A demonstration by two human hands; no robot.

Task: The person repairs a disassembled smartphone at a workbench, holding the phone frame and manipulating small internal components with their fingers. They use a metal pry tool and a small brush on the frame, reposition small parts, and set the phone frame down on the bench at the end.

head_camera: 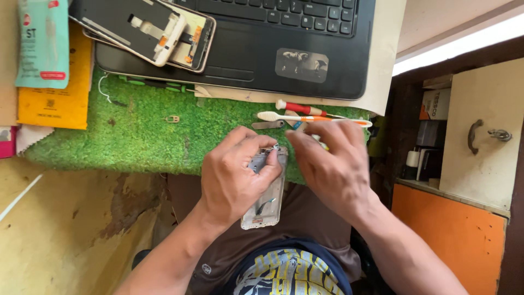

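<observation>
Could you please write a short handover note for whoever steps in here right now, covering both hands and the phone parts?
Left hand: grips an opened phone frame over the lap, at the near edge of the green mat.
Right hand: fingers at the frame's top end; whether they hold a tool cannot be told.
On the mat: toothbrush, red-handled tool, small metal piece.
On the laptop: two more opened phones.
Done: frame is stripped open. Left: work at its top end is under way; nothing reassembled.

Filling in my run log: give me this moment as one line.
left hand: grips silver opened phone frame | right hand: fingertips at frame's top edge | behind: white-orange toothbrush on green turf mat
</observation>
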